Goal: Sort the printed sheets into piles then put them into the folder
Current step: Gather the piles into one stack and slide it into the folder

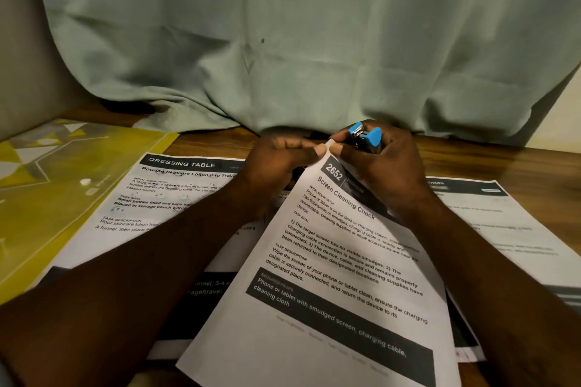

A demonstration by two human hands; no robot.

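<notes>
Two hands are meeting at the top corner of the Screen Cleaning sheet [330, 276]: left hand [276, 163] is pinching it, right hand [380, 166] is gripping a blue stapler [366, 137], maybe the paper too. The yellow folder [63, 198] is lying off to the left.

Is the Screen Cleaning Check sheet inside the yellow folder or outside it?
Outside. The sheet lies over other sheets, its top corner pinched by the left hand; the yellow folder lies apart, leftward.
</notes>
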